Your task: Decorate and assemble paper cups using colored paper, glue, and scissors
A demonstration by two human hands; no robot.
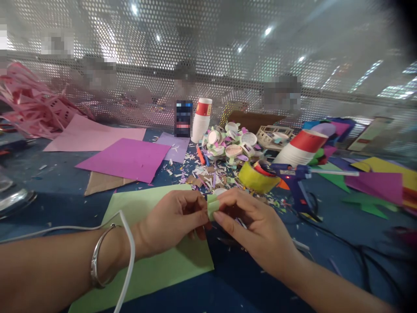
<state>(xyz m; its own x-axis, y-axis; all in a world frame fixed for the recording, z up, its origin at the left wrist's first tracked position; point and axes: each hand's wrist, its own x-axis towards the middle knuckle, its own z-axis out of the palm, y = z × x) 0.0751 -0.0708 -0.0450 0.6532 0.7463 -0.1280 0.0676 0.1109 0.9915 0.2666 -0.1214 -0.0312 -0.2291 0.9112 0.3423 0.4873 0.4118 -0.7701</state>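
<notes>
Between my two hands is a small piece of light green paper (213, 206), which looks folded or curled. My right hand (257, 226) pinches it between thumb and fingers. My left hand (176, 217) has its thumb and fingertips pressed together at the paper's left edge. Under my left hand and wrist lies a large light green sheet (182, 265) on the dark blue table. Just past my fingertips are scattered paper scraps (202, 177) and a heap of small round paper pieces (233, 145).
A blue hot glue gun (295, 184) with a black cable stands right of my right hand, by a yellow paper ring (257, 180). Paper cup stacks (301, 150) and a phone (183, 118) stand behind. A magenta sheet (130, 158) lies left. A white cord (128, 261) crosses my left wrist.
</notes>
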